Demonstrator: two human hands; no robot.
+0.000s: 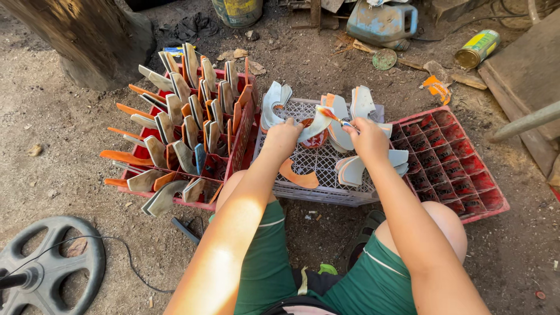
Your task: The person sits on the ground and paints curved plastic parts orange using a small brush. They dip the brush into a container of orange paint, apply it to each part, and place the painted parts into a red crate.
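Above the grey crate (326, 195), I pinch a thin, light, stiff-looking curved piece (315, 125) in left-hand fingers (290, 123), best held by its edges, right hand (368, 137) gripping a brush (338, 118).

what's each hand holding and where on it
The left hand grips a curved grey-white piece by its lower end. The right hand holds a small brush near its handle end, tip on that piece.
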